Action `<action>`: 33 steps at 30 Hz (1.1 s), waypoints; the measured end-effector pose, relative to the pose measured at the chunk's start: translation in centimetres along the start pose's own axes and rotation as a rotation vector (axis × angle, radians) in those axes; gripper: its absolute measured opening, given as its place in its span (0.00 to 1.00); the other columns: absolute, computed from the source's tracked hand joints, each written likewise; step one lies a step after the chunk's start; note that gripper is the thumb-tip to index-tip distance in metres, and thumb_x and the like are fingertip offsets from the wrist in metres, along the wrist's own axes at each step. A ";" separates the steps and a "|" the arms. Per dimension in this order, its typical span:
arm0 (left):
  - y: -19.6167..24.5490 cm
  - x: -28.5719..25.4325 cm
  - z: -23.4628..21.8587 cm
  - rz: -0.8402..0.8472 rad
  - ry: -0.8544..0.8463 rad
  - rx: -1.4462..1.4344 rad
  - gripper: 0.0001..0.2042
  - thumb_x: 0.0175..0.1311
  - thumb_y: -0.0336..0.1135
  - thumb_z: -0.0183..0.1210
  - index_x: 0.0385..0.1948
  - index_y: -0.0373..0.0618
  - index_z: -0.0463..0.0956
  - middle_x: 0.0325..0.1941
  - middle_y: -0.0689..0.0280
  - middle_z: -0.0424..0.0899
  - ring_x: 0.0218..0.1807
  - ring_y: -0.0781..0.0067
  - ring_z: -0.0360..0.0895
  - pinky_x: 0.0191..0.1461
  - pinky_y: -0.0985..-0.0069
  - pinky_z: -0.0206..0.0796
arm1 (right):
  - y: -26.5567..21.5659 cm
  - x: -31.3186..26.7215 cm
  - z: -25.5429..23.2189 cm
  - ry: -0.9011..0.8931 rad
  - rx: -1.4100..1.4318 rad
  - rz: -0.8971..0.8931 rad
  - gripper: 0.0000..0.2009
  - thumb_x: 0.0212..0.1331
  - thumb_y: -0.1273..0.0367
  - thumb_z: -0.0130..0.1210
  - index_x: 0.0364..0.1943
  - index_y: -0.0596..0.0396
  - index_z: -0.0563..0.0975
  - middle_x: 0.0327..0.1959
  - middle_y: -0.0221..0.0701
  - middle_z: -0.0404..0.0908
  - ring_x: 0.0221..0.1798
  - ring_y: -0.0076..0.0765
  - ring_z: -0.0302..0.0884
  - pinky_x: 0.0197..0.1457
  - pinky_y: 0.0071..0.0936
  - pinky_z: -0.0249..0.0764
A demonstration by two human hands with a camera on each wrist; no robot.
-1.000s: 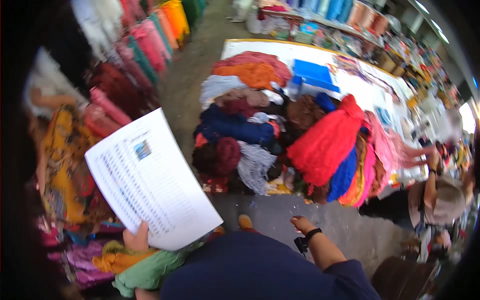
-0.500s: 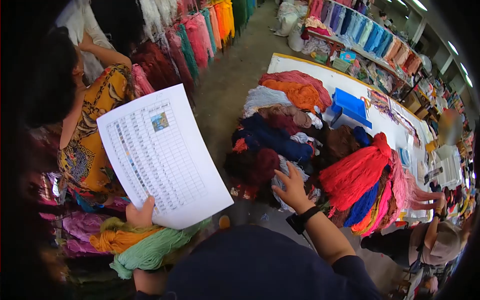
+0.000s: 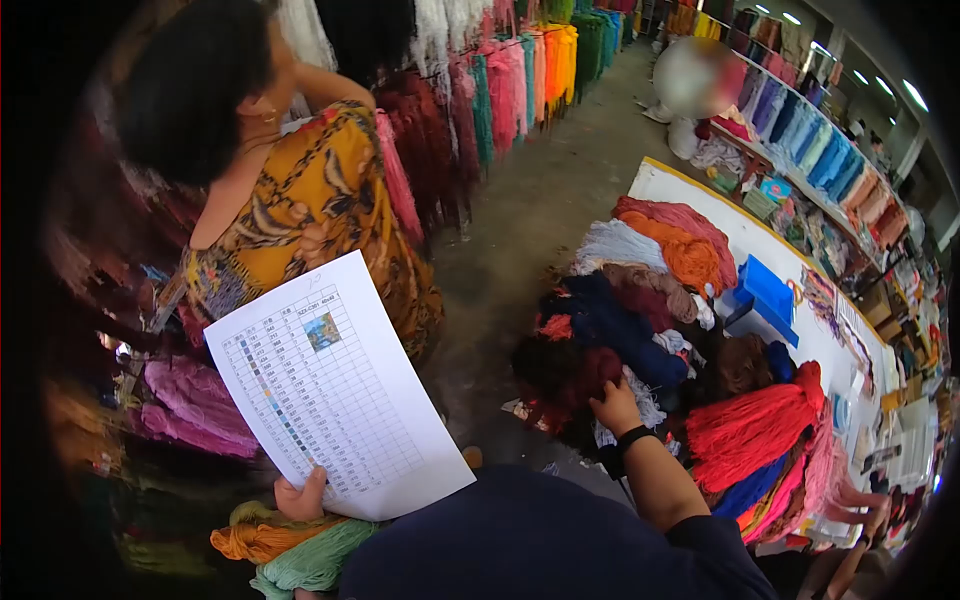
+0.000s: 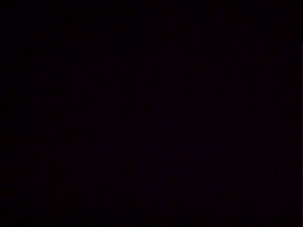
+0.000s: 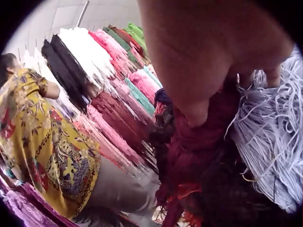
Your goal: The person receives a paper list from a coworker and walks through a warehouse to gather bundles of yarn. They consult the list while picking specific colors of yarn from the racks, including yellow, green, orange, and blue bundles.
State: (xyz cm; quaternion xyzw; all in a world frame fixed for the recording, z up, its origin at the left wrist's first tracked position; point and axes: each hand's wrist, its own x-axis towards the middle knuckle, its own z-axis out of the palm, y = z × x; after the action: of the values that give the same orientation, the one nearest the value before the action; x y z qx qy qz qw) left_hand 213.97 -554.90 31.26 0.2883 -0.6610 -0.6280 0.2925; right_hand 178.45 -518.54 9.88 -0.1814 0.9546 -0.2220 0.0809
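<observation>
In the head view my left hand (image 3: 302,494) pinches a printed sheet of paper (image 3: 335,390) at its lower edge, thumb on top. The sheet carries a table, a column of colour swatches and a small picture. Orange yarn (image 3: 262,540) and green yarn (image 3: 315,557) hang over the left forearm. My right hand (image 3: 616,405) grips a maroon yarn skein (image 3: 602,368) at the near edge of the piled yarn. The right wrist view shows the thumb pressed into the maroon strands, the other fingers partly hidden beside pale grey yarn (image 5: 272,137). The left wrist view is black.
A person in a yellow patterned top (image 3: 310,200) stands at left by racks of hanging yarn (image 3: 505,95). The white table (image 3: 665,190) bears the yarn pile, a blue tray (image 3: 768,290) and a bright red skein (image 3: 755,425). Another person's arm (image 3: 860,540) reaches in at lower right.
My right hand has gone from beside my body, open over the pile, down onto the maroon skein. The view has swung left, bringing the patterned top further in. The left hand keeps holding the sheet.
</observation>
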 end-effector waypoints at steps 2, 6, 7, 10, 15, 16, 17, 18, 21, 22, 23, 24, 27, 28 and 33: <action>0.0 -0.2 0.1 0.027 -0.012 -0.002 0.10 0.59 0.26 0.55 0.39 0.29 0.77 0.36 0.58 0.83 0.36 0.75 0.77 0.42 0.77 0.68 | -0.2 0.3 -0.2 -0.040 -0.004 0.022 0.22 0.43 0.60 0.62 0.43 0.55 0.76 0.59 0.56 0.62 0.54 0.62 0.68 0.57 0.45 0.68; 1.2 0.0 1.4 -0.058 -0.014 0.157 0.11 0.59 0.29 0.57 0.39 0.31 0.77 0.35 0.61 0.83 0.36 0.75 0.77 0.42 0.78 0.69 | 0.1 1.0 0.0 -0.063 -0.001 0.017 0.24 0.40 0.59 0.62 0.42 0.58 0.77 0.54 0.59 0.65 0.54 0.62 0.68 0.58 0.43 0.68; 1.0 0.2 1.5 -0.086 -0.026 0.191 0.11 0.60 0.30 0.57 0.39 0.31 0.77 0.35 0.62 0.83 0.36 0.75 0.78 0.41 0.78 0.69 | 0.5 1.2 0.2 -0.085 0.004 0.008 0.24 0.40 0.59 0.62 0.42 0.58 0.77 0.55 0.59 0.65 0.54 0.62 0.68 0.58 0.43 0.67; 2.8 0.9 4.2 -0.031 -0.086 0.124 0.10 0.61 0.26 0.54 0.41 0.32 0.77 0.37 0.62 0.82 0.39 0.75 0.77 0.45 0.79 0.68 | 1.7 1.2 1.1 -0.036 -0.033 -0.073 0.25 0.41 0.59 0.62 0.45 0.57 0.76 0.51 0.56 0.69 0.52 0.61 0.69 0.57 0.43 0.68; 4.5 1.6 7.3 0.006 -0.192 -0.024 0.11 0.61 0.22 0.52 0.44 0.33 0.76 0.42 0.61 0.81 0.44 0.75 0.76 0.49 0.78 0.67 | 2.7 1.5 1.7 0.021 -0.047 -0.141 0.25 0.41 0.60 0.62 0.46 0.57 0.75 0.49 0.55 0.71 0.52 0.61 0.69 0.56 0.44 0.68; 4.8 1.7 7.8 -0.040 -0.189 -0.021 0.10 0.61 0.22 0.52 0.43 0.33 0.76 0.42 0.60 0.82 0.44 0.75 0.76 0.49 0.77 0.68 | 2.6 1.1 1.9 0.045 -0.016 -0.146 0.24 0.41 0.61 0.62 0.45 0.57 0.75 0.49 0.55 0.71 0.52 0.62 0.69 0.56 0.44 0.68; 4.5 1.9 8.0 -0.047 -0.195 -0.015 0.10 0.61 0.22 0.52 0.43 0.33 0.76 0.42 0.60 0.82 0.44 0.75 0.76 0.49 0.77 0.68 | 2.7 0.8 2.0 0.040 -0.011 -0.137 0.24 0.41 0.61 0.62 0.45 0.57 0.75 0.49 0.55 0.71 0.52 0.62 0.69 0.56 0.44 0.68; 4.2 2.3 8.2 -0.030 -0.209 -0.039 0.10 0.61 0.23 0.51 0.43 0.32 0.76 0.42 0.59 0.82 0.44 0.75 0.77 0.49 0.77 0.68 | 2.7 0.8 2.0 0.002 -0.011 -0.082 0.24 0.41 0.61 0.62 0.45 0.58 0.75 0.54 0.57 0.66 0.55 0.63 0.66 0.59 0.44 0.65; 3.6 3.7 8.6 -0.033 -0.242 -0.078 0.10 0.62 0.23 0.51 0.42 0.31 0.77 0.42 0.59 0.82 0.43 0.75 0.77 0.48 0.77 0.68 | 2.9 0.7 1.9 -0.060 0.008 -0.001 0.26 0.41 0.61 0.62 0.47 0.59 0.74 0.62 0.59 0.58 0.60 0.64 0.62 0.63 0.43 0.62; 3.5 4.2 8.6 -0.052 -0.245 -0.086 0.10 0.62 0.23 0.51 0.42 0.31 0.77 0.41 0.59 0.82 0.43 0.75 0.77 0.48 0.77 0.69 | 3.2 0.7 2.4 0.004 -0.011 -0.032 0.23 0.41 0.62 0.61 0.44 0.59 0.74 0.56 0.56 0.64 0.56 0.62 0.65 0.59 0.44 0.65; 3.2 4.9 8.4 -0.055 -0.251 -0.096 0.10 0.62 0.23 0.51 0.42 0.31 0.77 0.41 0.59 0.82 0.43 0.75 0.77 0.48 0.77 0.69 | 3.3 0.8 2.8 0.066 -0.031 -0.063 0.21 0.42 0.63 0.61 0.42 0.58 0.75 0.50 0.52 0.71 0.52 0.61 0.68 0.55 0.45 0.67; 2.9 5.6 8.1 -0.055 -0.272 -0.091 0.10 0.62 0.23 0.51 0.42 0.31 0.77 0.41 0.58 0.82 0.42 0.75 0.77 0.48 0.77 0.69 | 3.4 0.9 2.9 0.068 -0.041 -0.056 0.21 0.42 0.63 0.61 0.42 0.58 0.75 0.50 0.52 0.71 0.52 0.61 0.68 0.55 0.45 0.67; 2.0 7.5 7.7 -0.048 -0.288 -0.116 0.10 0.62 0.23 0.51 0.41 0.31 0.77 0.41 0.58 0.82 0.42 0.75 0.77 0.47 0.77 0.69 | 3.8 1.0 3.2 0.088 -0.048 -0.057 0.22 0.40 0.63 0.62 0.42 0.58 0.76 0.50 0.50 0.71 0.52 0.59 0.69 0.56 0.44 0.67; 1.8 9.9 6.6 -0.044 -0.282 -0.154 0.09 0.62 0.23 0.51 0.41 0.31 0.77 0.41 0.58 0.82 0.42 0.75 0.77 0.47 0.77 0.69 | 2.4 1.2 2.6 0.078 0.008 -0.037 0.23 0.39 0.63 0.63 0.43 0.58 0.76 0.50 0.49 0.72 0.53 0.57 0.69 0.56 0.43 0.67; 0.3 14.8 4.4 -0.055 -0.315 -0.174 0.10 0.61 0.22 0.52 0.43 0.32 0.76 0.43 0.58 0.81 0.45 0.75 0.76 0.50 0.77 0.67 | 2.8 1.6 2.5 -0.021 0.118 0.216 0.23 0.41 0.62 0.65 0.42 0.60 0.78 0.44 0.43 0.79 0.50 0.46 0.75 0.53 0.35 0.70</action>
State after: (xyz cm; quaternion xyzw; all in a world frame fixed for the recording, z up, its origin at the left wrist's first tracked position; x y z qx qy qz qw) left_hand 200.87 -563.02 31.74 0.1780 -0.6338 -0.7278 0.1922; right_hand 176.73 -517.77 6.24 -0.0747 0.9530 -0.2659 0.1248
